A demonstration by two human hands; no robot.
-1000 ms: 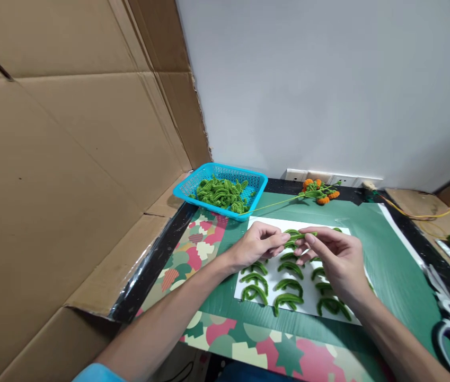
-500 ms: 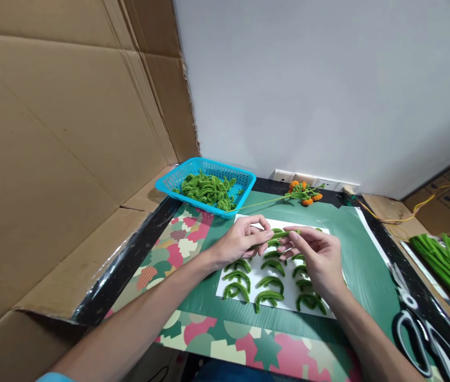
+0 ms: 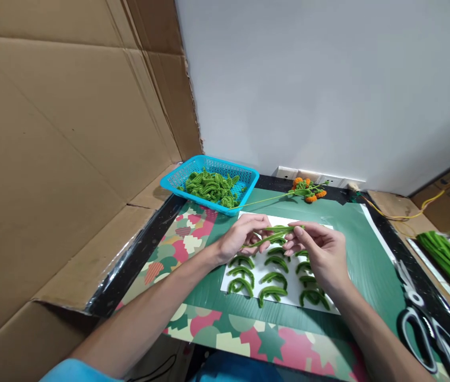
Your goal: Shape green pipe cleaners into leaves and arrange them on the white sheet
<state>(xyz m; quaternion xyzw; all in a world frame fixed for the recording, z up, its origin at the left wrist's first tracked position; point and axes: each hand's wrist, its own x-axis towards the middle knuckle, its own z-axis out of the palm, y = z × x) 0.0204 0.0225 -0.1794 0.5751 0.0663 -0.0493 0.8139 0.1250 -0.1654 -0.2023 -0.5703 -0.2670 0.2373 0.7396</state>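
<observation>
Between my two hands, above a white sheet [image 3: 228, 281], is a folded green pipe cleaner [image 3: 274, 234] with two strands that spread apart toward the left. My right hand [image 3: 320, 246] pinches its joined right end between thumb and finger. My left hand [image 3: 246, 236] has curled fingers round the strands at the left; its fingertips partly hide them. Below, rows of bent green pipe cleaner pieces [image 3: 273, 278] lie on the sheet, some hidden by my hands.
A blue basket [image 3: 169, 184] of green pipe cleaner pieces [image 3: 211, 187] stands at the back left. Orange flowers on a green stem [image 3: 308, 190] lie near wall sockets [image 3: 308, 175]. At right are scissors [image 3: 421, 313] and long green pipe cleaners [image 3: 449, 260]. Cardboard [image 3: 69, 132] walls the left side.
The pipe cleaner's strands, close together before, now stand apart between my hands. My left fingers have shifted on them. The whole view has moved slightly.
</observation>
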